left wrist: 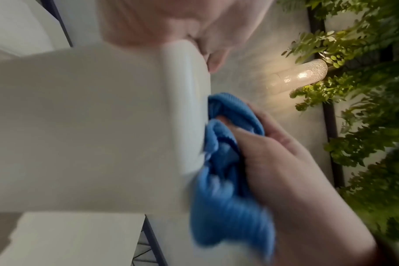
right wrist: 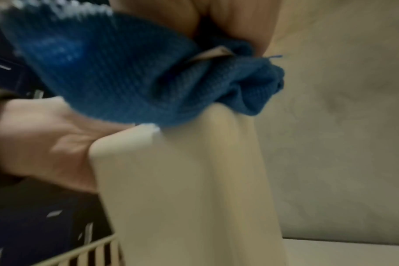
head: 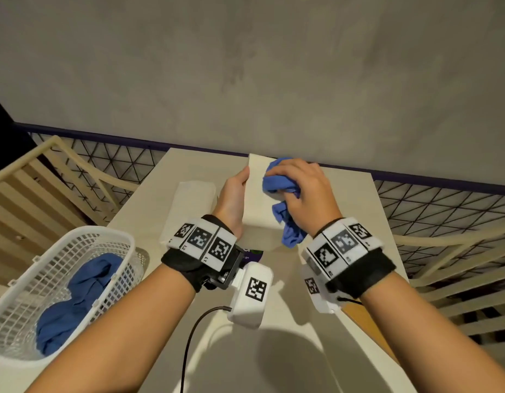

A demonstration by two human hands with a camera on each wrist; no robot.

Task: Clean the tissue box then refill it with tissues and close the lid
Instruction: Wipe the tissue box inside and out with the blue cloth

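Note:
A cream tissue box [head: 257, 199] stands on the pale table [head: 350, 199] close to the wall. My left hand [head: 235, 191] grips its left side, with a fingertip curling past the box [left wrist: 91, 126] edge in the left wrist view. My right hand [head: 299, 188] holds a bunched blue cloth [head: 279, 182] and presses it on the box's top right. The cloth [left wrist: 226, 180] hangs down the box's side below the right hand [left wrist: 285, 171]. In the right wrist view the cloth [right wrist: 125, 72] covers the box [right wrist: 182, 189] corner beside the left hand [right wrist: 46, 144]. A white tissue stack [head: 193, 202] lies left of the box.
A white mesh basket [head: 84, 231] with blue cloths [head: 81, 302] sits at the table's near left. A grey wall [head: 274, 80] rises right behind the box. Pale slatted wooden frames [head: 33, 188] stand on both sides of the table. A small purple label [head: 255, 255] lies near the box.

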